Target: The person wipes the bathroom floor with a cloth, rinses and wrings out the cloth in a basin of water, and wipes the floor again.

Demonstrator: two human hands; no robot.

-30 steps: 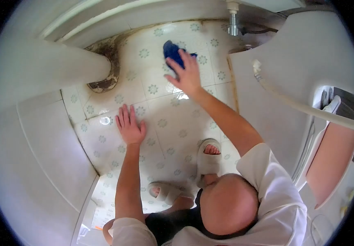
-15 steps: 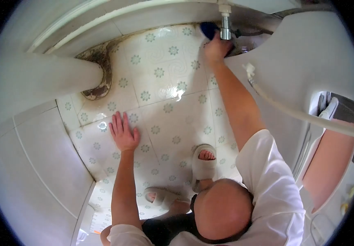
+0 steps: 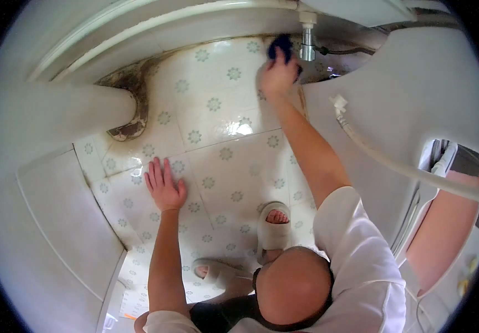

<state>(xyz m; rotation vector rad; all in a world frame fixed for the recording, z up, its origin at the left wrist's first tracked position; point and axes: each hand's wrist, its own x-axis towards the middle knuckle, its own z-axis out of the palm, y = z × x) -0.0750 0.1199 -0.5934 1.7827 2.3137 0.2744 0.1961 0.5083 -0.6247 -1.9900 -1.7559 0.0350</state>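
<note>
A dark blue cloth [image 3: 281, 48] is under the fingers of my right hand [image 3: 279, 75], at the far edge of the tiled floor, just left of a metal pipe fitting [image 3: 307, 45]. The fingers are bent over the cloth and slightly blurred. My left hand [image 3: 165, 188] lies flat on the floor tiles [image 3: 225, 154] with its fingers spread, holding nothing.
A white pedestal [image 3: 100, 105] with a dark, dirty base stands at the left. White pipes [image 3: 195, 14] run along the far wall. At the right is a large white fixture [image 3: 383, 111] with a pale hose [image 3: 406, 165]. My sandalled feet are below.
The right hand has moved with the cloth from mid-floor to the far edge by the pipe fitting, then slightly left. My left hand stays on the same tiles while the view has shifted slightly.
</note>
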